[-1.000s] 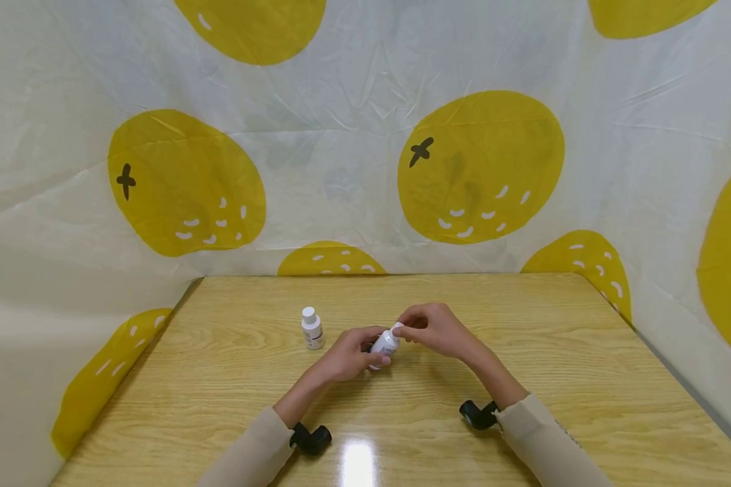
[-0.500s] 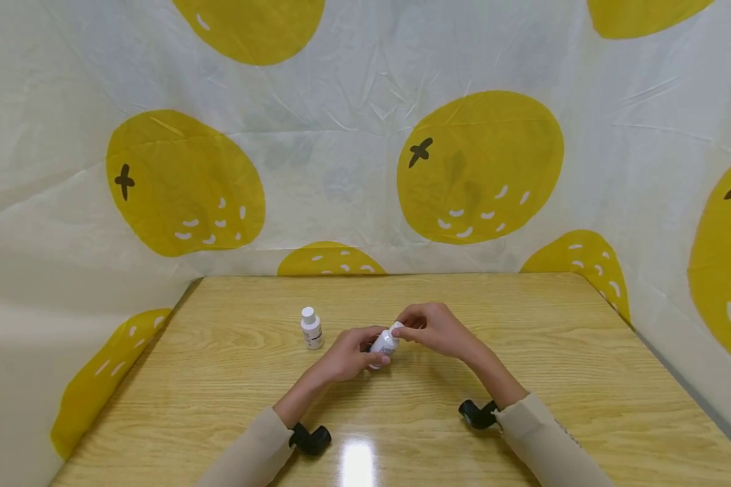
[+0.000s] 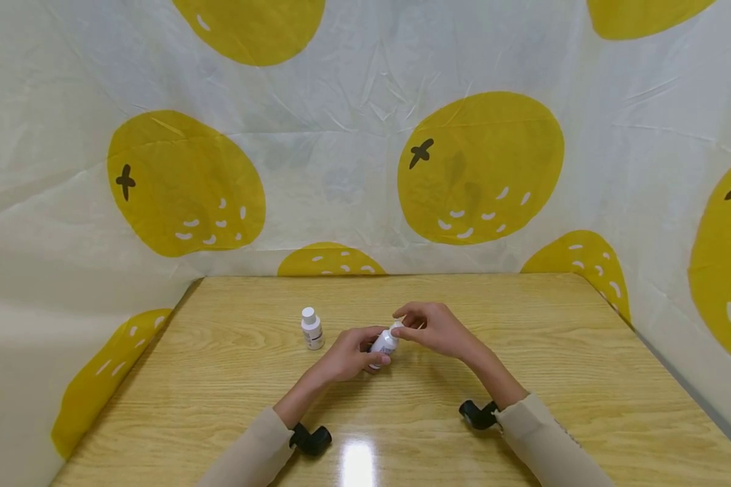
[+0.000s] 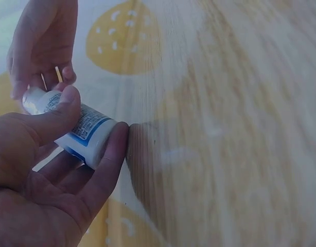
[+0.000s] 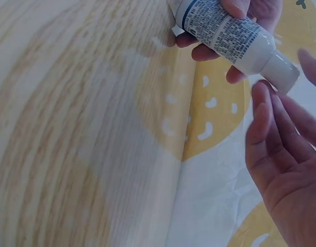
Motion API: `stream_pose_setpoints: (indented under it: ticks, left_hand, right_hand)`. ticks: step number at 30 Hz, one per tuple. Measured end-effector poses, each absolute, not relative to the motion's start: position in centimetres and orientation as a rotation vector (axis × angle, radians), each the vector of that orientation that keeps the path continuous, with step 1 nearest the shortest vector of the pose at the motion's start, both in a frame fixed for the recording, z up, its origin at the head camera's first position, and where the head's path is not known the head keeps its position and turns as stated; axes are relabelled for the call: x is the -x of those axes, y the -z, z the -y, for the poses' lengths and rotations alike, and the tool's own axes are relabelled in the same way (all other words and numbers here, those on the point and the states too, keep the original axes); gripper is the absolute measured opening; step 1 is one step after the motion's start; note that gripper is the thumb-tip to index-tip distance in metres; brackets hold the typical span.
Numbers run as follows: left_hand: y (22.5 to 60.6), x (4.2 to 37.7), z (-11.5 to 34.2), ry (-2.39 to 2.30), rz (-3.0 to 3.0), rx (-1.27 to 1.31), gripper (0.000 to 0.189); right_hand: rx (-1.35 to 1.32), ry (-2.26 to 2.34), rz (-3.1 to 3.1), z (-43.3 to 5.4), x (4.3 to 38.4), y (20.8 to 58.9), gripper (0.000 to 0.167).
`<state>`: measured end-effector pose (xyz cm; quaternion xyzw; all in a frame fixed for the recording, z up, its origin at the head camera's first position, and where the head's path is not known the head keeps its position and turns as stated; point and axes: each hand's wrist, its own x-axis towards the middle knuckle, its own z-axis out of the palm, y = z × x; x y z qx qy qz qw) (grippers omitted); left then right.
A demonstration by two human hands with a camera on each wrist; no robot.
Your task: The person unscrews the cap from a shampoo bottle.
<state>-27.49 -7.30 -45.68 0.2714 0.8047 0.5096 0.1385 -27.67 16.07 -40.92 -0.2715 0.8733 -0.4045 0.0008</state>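
While my left hand (image 3: 346, 354) grips the tilted bottle (image 5: 227, 35) in front of me, I should brace it and fit my right hand (image 3: 434, 330), thumb and fingers parted, evenly round the cap (image 5: 280, 72).

Beneath the left fingers (image 3: 367, 333) and the right fingers (image 3: 409, 312) spreads a wood-grain table (image 3: 414, 433). Left of the left fingers and apart from them, a white capped bottle (image 3: 312, 330) stands upright. Closer to the camera than the fingers, a bright reflection (image 3: 358, 465) shines. Beyond them and off to both sides, creased white cloth (image 3: 335, 162) carries yellow fruit shapes (image 3: 484, 172), some marked with dark crosses (image 3: 422, 150).
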Motion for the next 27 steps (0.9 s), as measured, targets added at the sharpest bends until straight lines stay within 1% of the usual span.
stream_pose_setpoints:
  ticks: [2,7,11,17,23,27]
  left_hand:
    - [45.7,27.45,7.3,-1.471,-2.331,-0.782,0.037]
    - [45.67,27.36,7.29,-1.463,-2.334,-0.78,0.04]
    - [45.61,27.31,7.25,-1.465,-2.333,-0.776,0.04]
    - [45.56,27.25,7.24,-1.472,-2.341,-0.775,0.04]
    - [45.48,27.14,7.32,-1.477,-2.335,-0.769,0.041]
    - [45.44,27.12,7.31,-1.47,-2.342,-0.772,0.04]
  right_hand:
    - [0.823,1.279,-2.75,-16.01,27.66,40.96,0.027]
    - [0.828,1.261,-2.758,-16.02,27.54,40.88,0.017]
    - [0.845,1.256,-2.753,-16.07,27.55,40.79,0.019]
    - [0.859,1.266,-2.752,-16.14,27.62,40.85,0.025]
    - [0.837,1.262,-2.744,-16.16,27.6,40.9,0.019]
    - [0.867,1.253,-2.739,-16.22,27.61,40.88,0.019]
